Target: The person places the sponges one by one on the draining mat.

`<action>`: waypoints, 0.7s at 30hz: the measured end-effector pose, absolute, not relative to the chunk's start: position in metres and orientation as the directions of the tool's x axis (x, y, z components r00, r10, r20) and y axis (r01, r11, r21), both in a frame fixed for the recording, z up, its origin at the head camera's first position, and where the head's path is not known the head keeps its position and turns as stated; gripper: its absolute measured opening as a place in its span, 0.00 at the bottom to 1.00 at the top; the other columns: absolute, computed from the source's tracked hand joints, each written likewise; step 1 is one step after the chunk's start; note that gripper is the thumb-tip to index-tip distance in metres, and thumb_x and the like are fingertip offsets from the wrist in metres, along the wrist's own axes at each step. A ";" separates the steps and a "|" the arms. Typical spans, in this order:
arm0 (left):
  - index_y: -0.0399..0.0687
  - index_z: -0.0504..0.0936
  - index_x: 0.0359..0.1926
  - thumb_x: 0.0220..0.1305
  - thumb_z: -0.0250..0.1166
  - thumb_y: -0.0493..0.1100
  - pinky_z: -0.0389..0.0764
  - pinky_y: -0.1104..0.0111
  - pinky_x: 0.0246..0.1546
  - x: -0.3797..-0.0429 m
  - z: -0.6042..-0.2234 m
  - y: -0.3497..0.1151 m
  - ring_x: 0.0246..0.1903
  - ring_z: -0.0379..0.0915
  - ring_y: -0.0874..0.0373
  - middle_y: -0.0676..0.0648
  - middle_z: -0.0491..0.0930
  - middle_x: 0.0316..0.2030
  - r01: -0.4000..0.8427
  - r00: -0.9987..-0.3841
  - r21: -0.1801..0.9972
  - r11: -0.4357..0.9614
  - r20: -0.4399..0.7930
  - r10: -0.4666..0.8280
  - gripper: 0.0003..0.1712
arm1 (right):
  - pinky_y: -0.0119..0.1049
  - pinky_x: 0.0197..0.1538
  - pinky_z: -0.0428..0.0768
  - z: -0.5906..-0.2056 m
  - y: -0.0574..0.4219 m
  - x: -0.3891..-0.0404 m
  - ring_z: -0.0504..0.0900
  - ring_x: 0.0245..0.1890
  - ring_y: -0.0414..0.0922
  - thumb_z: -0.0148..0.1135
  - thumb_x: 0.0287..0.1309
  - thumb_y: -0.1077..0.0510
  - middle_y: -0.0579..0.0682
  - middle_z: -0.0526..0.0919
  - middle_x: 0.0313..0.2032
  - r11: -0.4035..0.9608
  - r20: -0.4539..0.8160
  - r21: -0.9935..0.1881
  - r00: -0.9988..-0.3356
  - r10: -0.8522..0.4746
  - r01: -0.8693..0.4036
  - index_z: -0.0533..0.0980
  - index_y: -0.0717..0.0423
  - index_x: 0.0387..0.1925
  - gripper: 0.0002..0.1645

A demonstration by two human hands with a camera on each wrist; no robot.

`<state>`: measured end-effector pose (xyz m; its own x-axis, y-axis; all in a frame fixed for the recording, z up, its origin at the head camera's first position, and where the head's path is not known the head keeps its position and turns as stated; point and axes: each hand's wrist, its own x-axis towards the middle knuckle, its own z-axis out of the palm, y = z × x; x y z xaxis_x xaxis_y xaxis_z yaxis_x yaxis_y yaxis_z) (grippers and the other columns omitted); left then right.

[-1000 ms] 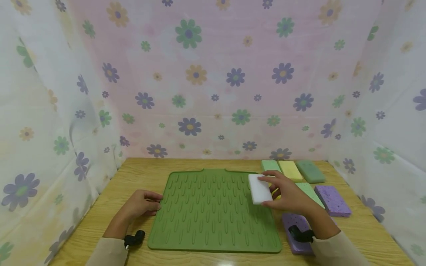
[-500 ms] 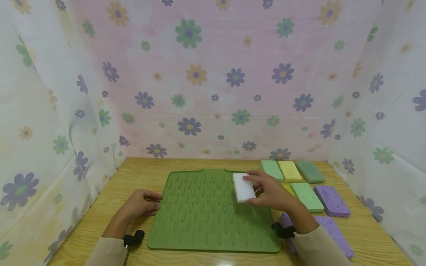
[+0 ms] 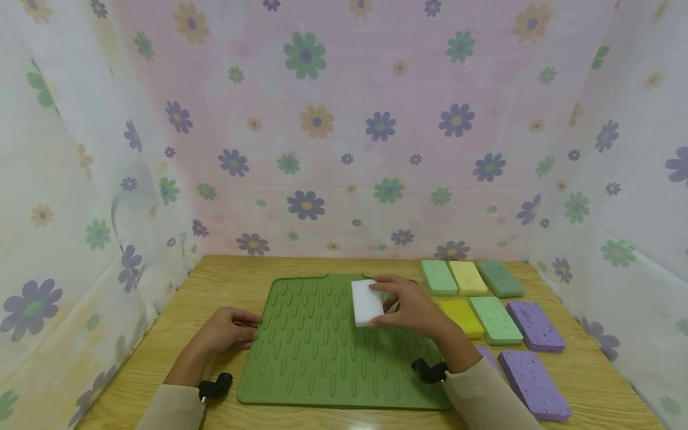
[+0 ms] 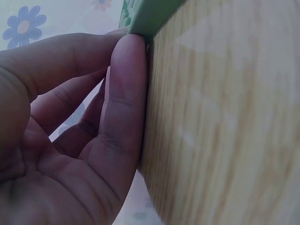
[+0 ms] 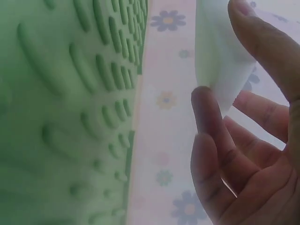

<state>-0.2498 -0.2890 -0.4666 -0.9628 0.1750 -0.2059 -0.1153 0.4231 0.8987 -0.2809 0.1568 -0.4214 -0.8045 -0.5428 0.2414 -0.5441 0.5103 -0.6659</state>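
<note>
While the right hand (image 3: 405,304) pinches a white sponge (image 3: 368,303) above the green mat (image 3: 301,358), a loosened grip could drop it askew; left hand (image 3: 228,329), fingers loosely extended, touches the mat's edge: a nudge could shift it.

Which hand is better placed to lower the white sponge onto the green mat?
Right, most likely: the right hand holds the white sponge above the green mat, while the left hand touches the mat's left edge and holds no sponge.
</note>
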 end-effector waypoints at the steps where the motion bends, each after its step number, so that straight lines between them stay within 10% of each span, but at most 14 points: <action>1: 0.31 0.81 0.62 0.67 0.71 0.36 0.90 0.59 0.40 -0.250 -0.467 -0.289 0.41 0.85 0.53 0.36 0.82 0.50 -0.115 -0.963 0.899 0.423 -0.206 0.176 0.24 | 0.30 0.38 0.86 -0.421 0.154 -0.281 0.87 0.38 0.37 0.82 0.49 0.43 0.57 0.69 0.73 0.510 0.243 -0.666 -0.804 -0.542 -0.545 0.74 0.58 0.70 0.49; 21: 0.31 0.81 0.61 0.66 0.71 0.35 0.90 0.59 0.41 -0.246 -0.464 -0.286 0.41 0.85 0.52 0.37 0.83 0.49 -0.108 -0.967 0.898 0.426 -0.194 0.165 0.24 | 0.33 0.42 0.87 -0.427 0.099 -0.290 0.86 0.44 0.47 0.84 0.49 0.47 0.55 0.69 0.73 0.562 0.202 -0.688 -0.865 -0.459 -0.459 0.77 0.55 0.68 0.45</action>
<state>-0.2461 -0.2855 -0.4635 -0.9670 0.1649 -0.1941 -0.1076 0.4264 0.8981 -0.2895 0.0995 -0.4266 -0.8651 -0.4591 0.2022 -0.4591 0.5621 -0.6880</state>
